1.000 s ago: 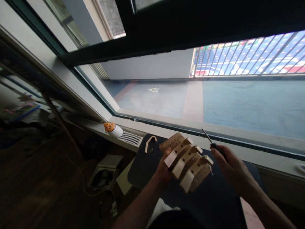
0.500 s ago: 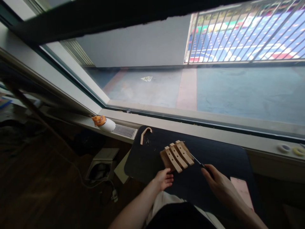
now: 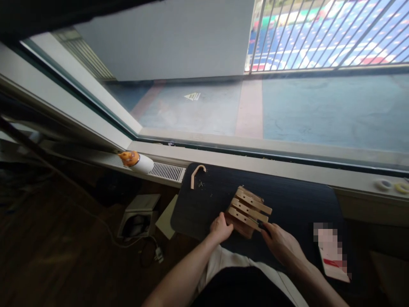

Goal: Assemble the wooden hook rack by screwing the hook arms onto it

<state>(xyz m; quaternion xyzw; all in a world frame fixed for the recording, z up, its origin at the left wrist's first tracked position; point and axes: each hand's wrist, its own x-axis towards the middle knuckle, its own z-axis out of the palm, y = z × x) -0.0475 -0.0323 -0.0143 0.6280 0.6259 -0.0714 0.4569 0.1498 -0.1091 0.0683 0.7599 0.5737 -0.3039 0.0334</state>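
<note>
A wooden piece with three pale curved slats (image 3: pixel 251 209), each with dark holes, lies slanted on the black table. My left hand (image 3: pixel 222 229) is closed on its near left corner, thumb on top. My right hand (image 3: pixel 283 243) grips the dark handle of a screwdriver (image 3: pixel 263 227). Its thin metal shaft points left along the nearest slat; where exactly the tip touches I cannot tell. A pale wooden hook-shaped strip (image 3: pixel 195 175) lies at the table's far left, with several tiny bits (image 3: pixel 200 184), possibly screws, beside it.
The black table (image 3: pixel 297 200) stands against the window sill. A phone-like pinkish slab (image 3: pixel 334 256), partly blurred out, lies at its right. A white bottle with an orange top (image 3: pixel 140 163) rests on the vent. Tape rolls (image 3: pixel 383 184) sit on the sill; an open box (image 3: pixel 139 217) is on the floor.
The slatted wooden piece has turned and shifted right, its slats now pointing more sideways. My left hand has closed on its corner. The screwdriver has moved in from the right side onto the nearest slat.
</note>
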